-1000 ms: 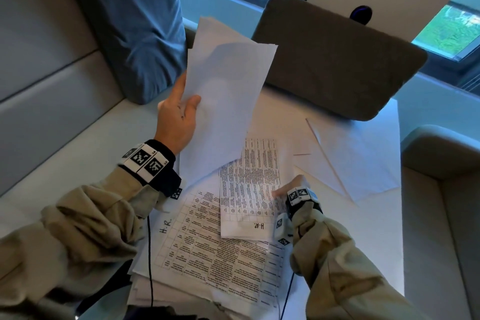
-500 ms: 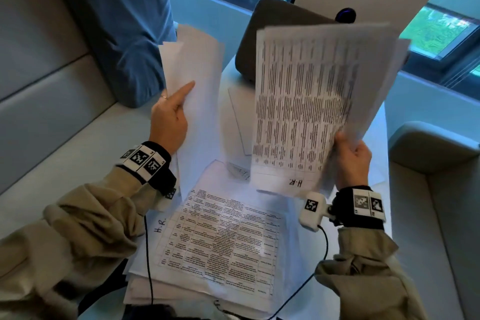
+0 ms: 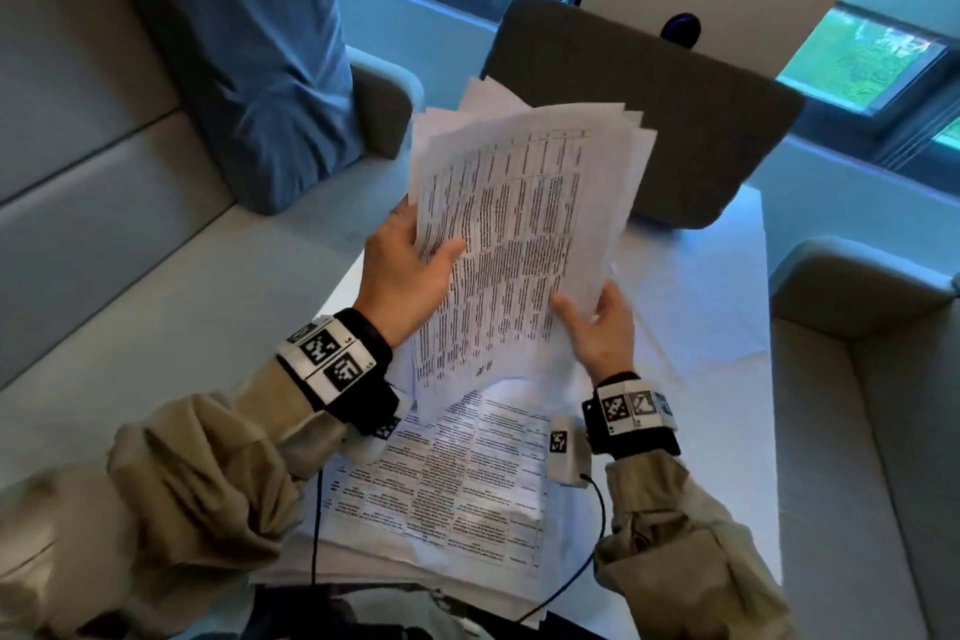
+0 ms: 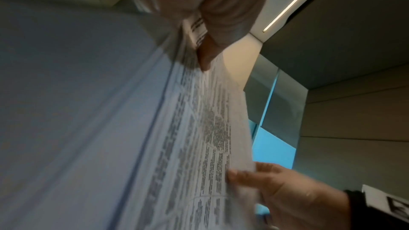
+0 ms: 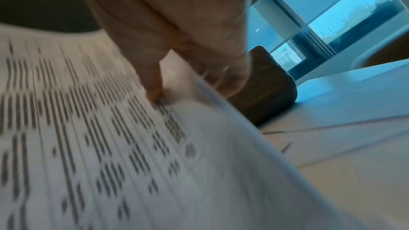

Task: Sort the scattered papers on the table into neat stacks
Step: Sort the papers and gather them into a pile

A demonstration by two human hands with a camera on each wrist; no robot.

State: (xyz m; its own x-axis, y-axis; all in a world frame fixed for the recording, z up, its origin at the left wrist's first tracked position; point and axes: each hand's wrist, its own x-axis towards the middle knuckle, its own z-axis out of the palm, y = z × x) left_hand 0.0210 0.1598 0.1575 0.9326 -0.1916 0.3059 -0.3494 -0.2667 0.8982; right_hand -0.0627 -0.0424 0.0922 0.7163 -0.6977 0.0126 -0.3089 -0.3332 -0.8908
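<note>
1. Papers (image 3: 524, 234) fill both hands: a fanned bundle of printed sheets is held up over the tabletop (image 3: 727, 431), tilted toward the person, most likely so the edges can be brought together before it is set down.
2. Left hand (image 3: 402, 281) grips the bundle's left edge, with the thumb across the printed front and the fingers behind; the left wrist view shows the thumb pressing on the sheet.
3. Right hand (image 3: 602, 327) holds the lower right edge, thumb on the front and fingers curled underneath, which supports the sagging corner.
4. The sheets in the bundle sit out of line, with several top corners stepping out one behind another. I judge there are at least five, but an exact count cannot be made.
5. A second pile (image 3: 441, 499) lies flat on the near tabletop just below the wrists, with a printed table on top. It looks like the stack being built, though its edges are still ragged.
6. A few loose blank sheets (image 3: 701, 307) lie farther right on the tabletop, overlapping; two or three can be told apart.
7. A grey cushion (image 3: 675, 120) stands at the far edge of the tabletop and a blue cushion (image 3: 249, 52) leans on the bench to the left.
8. Judged overall, sorting is partway through: one bundle is in the hands, one pile is down, and the loose sheets remain uncollected.
</note>
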